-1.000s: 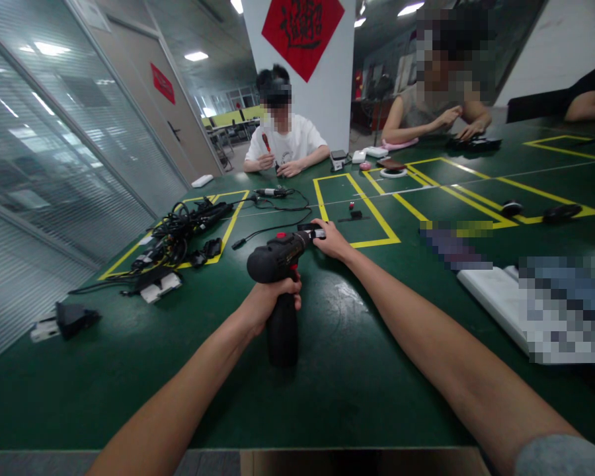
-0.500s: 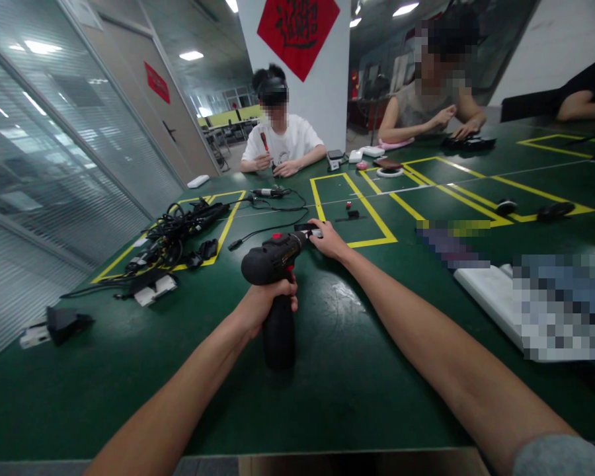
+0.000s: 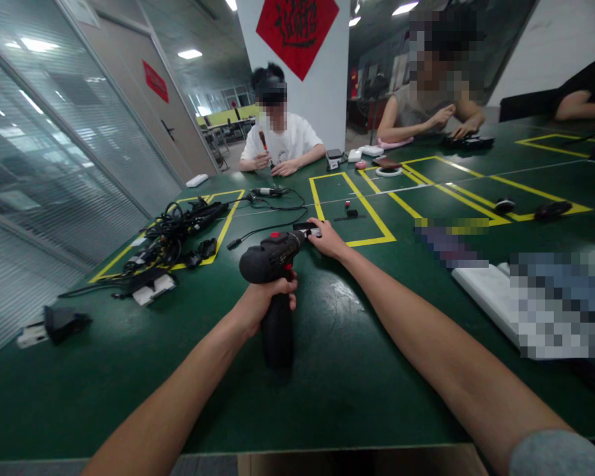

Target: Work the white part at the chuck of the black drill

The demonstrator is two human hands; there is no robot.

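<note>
Hold on the tool: cordless drill (image 3: pixel 272 258) positioned over the green bench (image 3: pixel 79 390), near the middle of the near side, nose angled right and away from the body, handle pointing down and toward the body. Contact between handle base and bench not discernible.

Left hand (image 3: pixel 268 304): clenched around the top of the handle, just below the red trigger, with the drill's head resting above the fingers. Sound practice shown here: a full wrap high on the handle, close under the drill's head, for steady support of the tool.

Right hand (image 3: pixel 330 239): extended to the drill's nose, fingers reaching onto a flat black piece (image 3: pixel 305 227) at the tip. Firmness of that contact not discernible. Sound practice shown here: work at the nose kept to the fingertips, with the palm clear of the drill's body and both forearms spread apart.

Surroundings: yellow-taped rectangle (image 3: pixel 352 241) just beyond the right hand; black cable bundle (image 3: pixel 171 238) inside a second taped area, far left of the drill; black-and-white adapter (image 3: pixel 153 289) near the bundle; black mouse (image 3: pixel 553 210) toward the far right.

Across the bench: person in a white T-shirt (image 3: pixel 280 142) grasping a red-handled screwdriver (image 3: pixel 262 140) in both hands; second person in a sleeveless top (image 3: pixel 421 112) with both hands on a black device (image 3: pixel 469 141), far right.
</note>
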